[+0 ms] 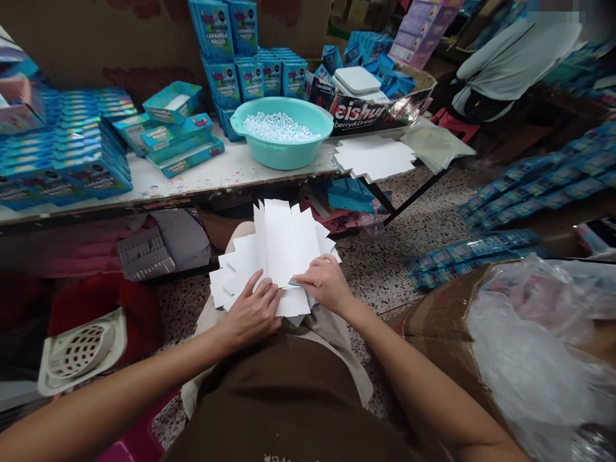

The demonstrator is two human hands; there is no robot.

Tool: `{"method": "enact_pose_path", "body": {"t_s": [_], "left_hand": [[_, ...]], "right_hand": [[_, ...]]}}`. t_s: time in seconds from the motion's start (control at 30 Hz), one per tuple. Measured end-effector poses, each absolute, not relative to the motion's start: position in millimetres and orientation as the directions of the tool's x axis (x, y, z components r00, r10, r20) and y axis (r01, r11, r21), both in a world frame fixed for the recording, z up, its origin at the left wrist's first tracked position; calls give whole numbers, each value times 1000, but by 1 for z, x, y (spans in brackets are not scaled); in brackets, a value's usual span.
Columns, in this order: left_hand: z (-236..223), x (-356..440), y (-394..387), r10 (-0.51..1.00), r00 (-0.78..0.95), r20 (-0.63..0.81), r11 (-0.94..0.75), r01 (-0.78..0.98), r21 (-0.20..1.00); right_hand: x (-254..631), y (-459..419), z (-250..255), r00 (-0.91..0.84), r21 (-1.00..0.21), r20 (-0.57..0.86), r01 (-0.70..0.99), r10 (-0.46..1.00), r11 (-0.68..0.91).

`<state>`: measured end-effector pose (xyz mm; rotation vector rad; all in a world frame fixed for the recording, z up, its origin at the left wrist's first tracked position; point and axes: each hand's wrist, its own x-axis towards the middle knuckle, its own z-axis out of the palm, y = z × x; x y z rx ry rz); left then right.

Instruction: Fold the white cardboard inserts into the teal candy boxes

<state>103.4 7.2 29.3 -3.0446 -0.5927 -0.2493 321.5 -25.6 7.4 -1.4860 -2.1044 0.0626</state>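
A stack of flat white die-cut card blanks point(282, 247) lies on my lap. My left hand point(253, 311) rests on the near left part of the stack, fingers bent and pressing down on the sheets. My right hand point(326, 282) sits on the right side, thumb and fingers pinching the edge of the top sheet. Both forearms reach in from the bottom of the view.
A white table point(226, 173) ahead carries a teal basin of white beads point(282, 131), stacks of blue candy boxes point(86, 151), open blue boxes point(173, 102) and more white blanks point(373, 157). A cardboard box with plastic bags point(529, 346) stands right. Another person point(510, 61) sits at the back right.
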Motion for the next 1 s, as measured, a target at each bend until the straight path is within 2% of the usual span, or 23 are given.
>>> {"method": "enact_pose_path", "body": {"t_s": [0.1, 0.23, 0.3, 0.47, 0.57, 0.83, 1.0], "left_hand": [[30, 105, 14, 325, 930, 173, -940, 338, -51], [32, 109, 23, 319, 934, 160, -936, 337, -100], [32, 111, 25, 325, 933, 158, -937, 340, -81], [32, 114, 29, 265, 960, 94, -963, 268, -27], [36, 115, 35, 219, 974, 63, -976, 218, 16], [43, 117, 51, 221, 973, 72, -974, 216, 67], [43, 124, 61, 285, 958, 28, -945, 276, 176]], "right_hand": [[322, -34, 14, -397, -289, 334, 820, 855, 494], [330, -47, 29, -499, -324, 192, 780, 845, 535], [332, -51, 28, -487, -332, 189, 786, 853, 522], [320, -49, 6, -348, -280, 389, 838, 853, 469], [314, -46, 2, -328, -278, 449, 833, 831, 479], [319, -35, 12, -347, -283, 413, 830, 842, 481], [320, -26, 16, -299, -366, 308, 839, 903, 403]]}}
